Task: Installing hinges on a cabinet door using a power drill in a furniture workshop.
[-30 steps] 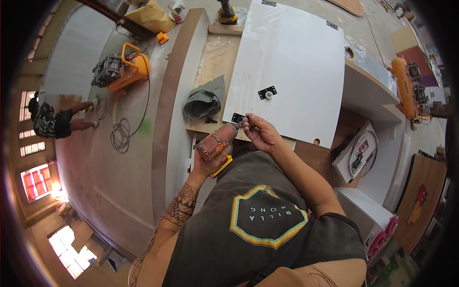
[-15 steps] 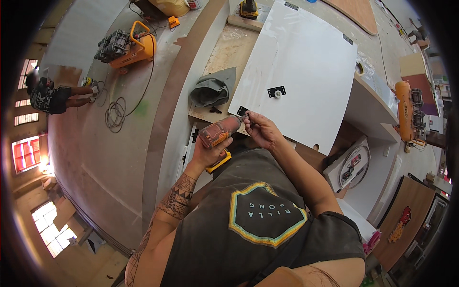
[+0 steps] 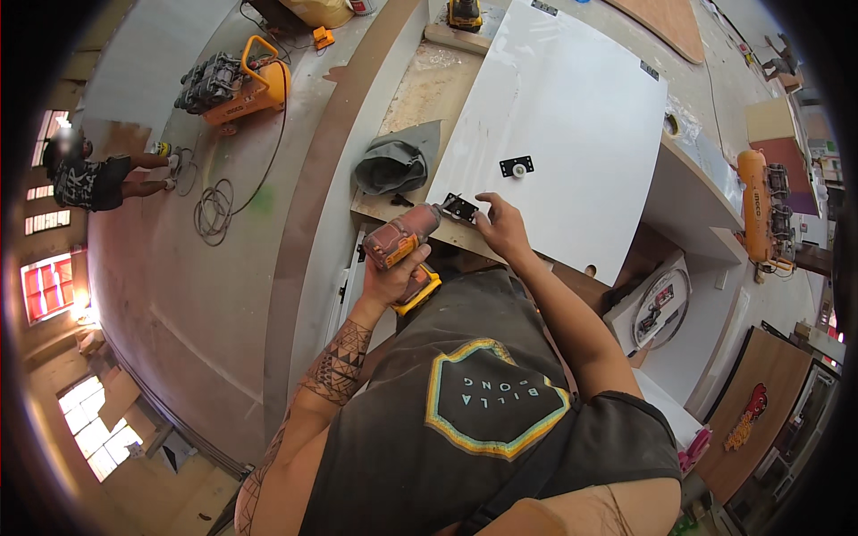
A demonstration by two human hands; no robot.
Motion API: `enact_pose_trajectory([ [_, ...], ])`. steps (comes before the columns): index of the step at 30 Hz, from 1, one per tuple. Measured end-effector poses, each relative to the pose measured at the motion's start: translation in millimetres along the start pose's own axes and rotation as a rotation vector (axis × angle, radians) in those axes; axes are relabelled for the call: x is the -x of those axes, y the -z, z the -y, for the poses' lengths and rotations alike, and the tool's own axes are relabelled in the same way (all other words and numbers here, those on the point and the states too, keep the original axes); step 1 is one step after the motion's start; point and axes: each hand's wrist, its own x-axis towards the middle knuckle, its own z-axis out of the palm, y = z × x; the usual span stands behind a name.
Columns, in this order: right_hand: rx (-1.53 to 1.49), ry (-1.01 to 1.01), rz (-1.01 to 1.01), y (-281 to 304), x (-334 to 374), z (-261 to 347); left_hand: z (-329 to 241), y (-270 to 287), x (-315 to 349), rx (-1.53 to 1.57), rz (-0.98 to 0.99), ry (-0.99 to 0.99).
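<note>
My left hand (image 3: 386, 282) is wrapped round the handle of a dusty red and yellow cordless drill driver (image 3: 402, 236). Its bit points at a black metal plate (image 3: 460, 209) at the near corner of a white panel (image 3: 559, 116). Beside that plate is my right hand (image 3: 503, 229), index finger and thumb apart, with nothing visible between them. I cannot tell whether its fingertips touch the plate. Farther up the panel lies a second black plate with a round pale wheel (image 3: 517, 169).
A grey cloth bag (image 3: 393, 163) rests left of the panel, small dark pieces beside it. Another yellow-black power tool (image 3: 465, 14) stands at the far end. Orange air compressors (image 3: 255, 94) flank the bench, a coiled hose (image 3: 214, 213) on the floor. Another person (image 3: 94, 179) stands far left.
My right hand has let go at the bit tip and moved slightly right, its fingers spreading. The drill driver has shifted a little left and its bit now reaches the corner plate.
</note>
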Motion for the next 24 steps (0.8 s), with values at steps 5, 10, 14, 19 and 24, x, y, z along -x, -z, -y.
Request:
enact_pose_trajectory([
  [5,0.256,0.387,-0.068,-17,-8,-31,0,9,3,-0.097,-0.019,-0.08],
  [10,0.25,0.354,-0.08,-18,-6,-29,7,20,11,-0.104,-0.039,-0.047],
  [14,0.201,0.284,-0.075,-19,-8,-29,3,17,21,-0.076,-0.044,0.026],
  [19,0.168,0.258,-0.081,-21,-7,-28,8,17,26,-0.074,-0.059,0.028],
  [24,0.16,0.224,-0.081,-21,-5,-26,13,19,27,-0.08,-0.055,0.005],
])
